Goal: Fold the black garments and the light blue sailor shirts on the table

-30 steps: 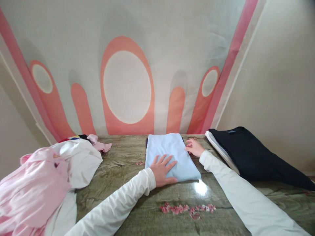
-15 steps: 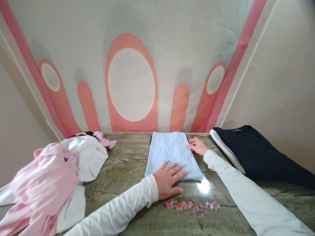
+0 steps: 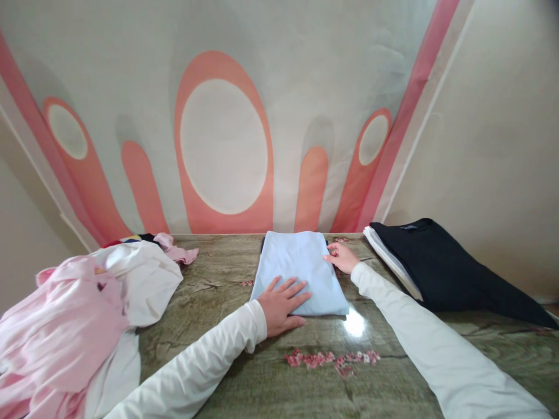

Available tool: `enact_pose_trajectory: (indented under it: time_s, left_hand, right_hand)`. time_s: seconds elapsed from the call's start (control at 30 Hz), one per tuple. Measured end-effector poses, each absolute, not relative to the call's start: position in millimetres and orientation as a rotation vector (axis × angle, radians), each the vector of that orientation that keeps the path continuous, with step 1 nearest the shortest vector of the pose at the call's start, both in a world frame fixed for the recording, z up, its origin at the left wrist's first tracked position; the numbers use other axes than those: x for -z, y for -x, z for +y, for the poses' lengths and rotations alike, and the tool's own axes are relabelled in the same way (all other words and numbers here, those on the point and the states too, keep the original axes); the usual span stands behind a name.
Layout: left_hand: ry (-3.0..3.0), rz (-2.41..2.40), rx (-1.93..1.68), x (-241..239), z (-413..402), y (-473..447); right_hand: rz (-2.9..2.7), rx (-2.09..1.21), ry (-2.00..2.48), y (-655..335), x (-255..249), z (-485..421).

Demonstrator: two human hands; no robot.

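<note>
A light blue folded garment (image 3: 301,256) lies flat in the middle of the table, with a thin dark edge of other cloth showing beneath it. My left hand (image 3: 282,305) rests palm down over its near left part, fingers spread, the thumb close to the near edge. At the far right edge of the same garment is my right hand (image 3: 343,257). Its fingers are slightly bent and apart, and the fingertips touch the cloth's border; no firm hold is visible.
On the left, a loose heap of pink and white clothes (image 3: 74,326) spreads over the wood-patterned table (image 3: 205,337). A stack topped by a black garment (image 3: 441,267), with white cloth under it, sits at the right. A wall with a printed backdrop (image 3: 222,145) rises behind.
The view has shifted slightly, so most things sit further left. My left hand has slid a little left and away from me over the light blue garment. My right hand stays at its edge.
</note>
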State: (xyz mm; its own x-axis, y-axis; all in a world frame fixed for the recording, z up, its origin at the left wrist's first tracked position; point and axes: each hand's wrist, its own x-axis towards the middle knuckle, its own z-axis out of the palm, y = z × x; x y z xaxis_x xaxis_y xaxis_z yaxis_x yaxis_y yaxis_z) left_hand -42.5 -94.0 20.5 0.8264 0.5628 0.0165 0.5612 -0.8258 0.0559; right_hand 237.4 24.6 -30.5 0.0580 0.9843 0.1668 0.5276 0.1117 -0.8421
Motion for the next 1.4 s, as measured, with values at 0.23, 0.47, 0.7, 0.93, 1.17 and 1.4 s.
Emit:
enact_pose_trajectory:
  time_s: [0.23, 0.47, 0.7, 0.93, 1.17, 1.4]
  left_hand:
    - [-2.958, 1.125, -0.045, -26, -70, 63]
    - [-2.857, 1.142, -0.106, -23, -55, 70]
    - [-2.626, 1.401, -0.109, -14, -21, 115]
    - [-2.551, 1.142, -0.136, -13, -17, 129]
    - [-2.667, 1.459, -0.203, 2, -44, 78]
    - [-2.59, 1.423, -0.441, 6, -22, 78]
  right_hand:
    - [-1.449, -0.563, 1.608, -238, 34, 28]
    - [-1.46, -0.518, 1.6, -239, 33, 26]
    - [-1.537, -0.468, 1.613, -238, 29, 25]
    - [-1.768, -0.382, 1.696, -228, 21, 19]
    - [-1.711, -0.342, 1.801, -235, 25, 52]
    - [-1.611, -0.44, 1.793, -237, 11, 108]
